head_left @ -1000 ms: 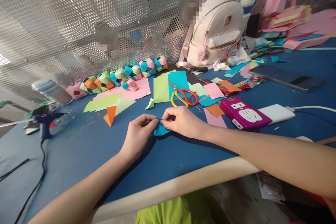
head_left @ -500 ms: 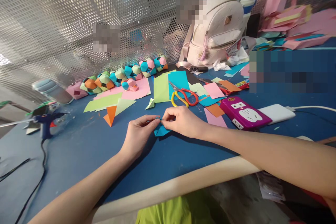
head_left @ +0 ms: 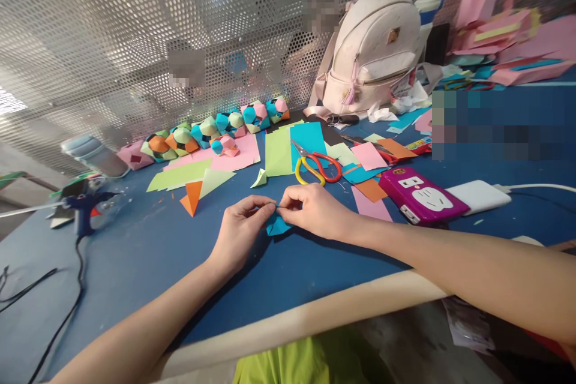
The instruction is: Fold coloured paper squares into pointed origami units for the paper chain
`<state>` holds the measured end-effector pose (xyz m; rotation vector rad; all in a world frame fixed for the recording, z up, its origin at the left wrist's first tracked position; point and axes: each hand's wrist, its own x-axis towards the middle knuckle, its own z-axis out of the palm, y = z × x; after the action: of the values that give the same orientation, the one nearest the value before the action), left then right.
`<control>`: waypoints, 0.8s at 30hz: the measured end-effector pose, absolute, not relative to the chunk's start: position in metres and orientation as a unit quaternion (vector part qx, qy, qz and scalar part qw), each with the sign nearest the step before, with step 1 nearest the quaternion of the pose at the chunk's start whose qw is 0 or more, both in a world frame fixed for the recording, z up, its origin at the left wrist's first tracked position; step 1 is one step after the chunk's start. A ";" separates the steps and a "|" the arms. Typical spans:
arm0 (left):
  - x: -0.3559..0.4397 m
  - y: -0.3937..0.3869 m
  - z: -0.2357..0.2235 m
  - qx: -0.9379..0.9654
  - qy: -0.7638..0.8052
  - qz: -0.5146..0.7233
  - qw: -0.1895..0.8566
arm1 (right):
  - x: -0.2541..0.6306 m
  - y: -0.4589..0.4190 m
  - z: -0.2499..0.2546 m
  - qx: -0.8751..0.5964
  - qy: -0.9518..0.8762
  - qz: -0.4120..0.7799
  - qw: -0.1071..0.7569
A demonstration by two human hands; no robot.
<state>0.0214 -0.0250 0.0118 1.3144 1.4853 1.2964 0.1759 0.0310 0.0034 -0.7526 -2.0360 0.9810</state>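
Note:
A small folded piece of blue paper lies on the blue table between my two hands. My left hand pinches its upper edge with thumb and fingertips. My right hand pinches the same edge from the right, fingers curled, so the two sets of fingertips meet above the paper. Just beyond my hands lie a small pale green folded piece and an orange folded triangle.
Scissors with red and yellow handles lie on loose coloured sheets. A row of folded paper balls runs along the perforated metal screen. A purple socket block, a white power bank, a beige backpack and a blue glue gun surround the area.
My hands stay pinched on the blue paper with only slight finger shifts. The view has drifted a little, nothing else moved.

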 end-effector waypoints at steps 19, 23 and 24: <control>0.015 -0.038 0.037 0.635 0.581 0.409 0.303 | 0.181 0.035 -0.010 -0.387 -0.781 0.371 0.318; -0.011 -0.076 0.086 0.772 0.507 0.321 0.209 | 0.183 0.037 -0.014 -0.386 -0.802 0.361 0.279; -0.025 -0.089 0.093 0.777 0.511 0.314 0.189 | 0.183 0.037 -0.014 -0.387 -0.805 0.351 0.281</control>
<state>-0.0246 -0.0894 0.0933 2.1861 1.4379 0.8840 0.1832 0.0370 -0.0138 -1.0374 -2.1570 0.9405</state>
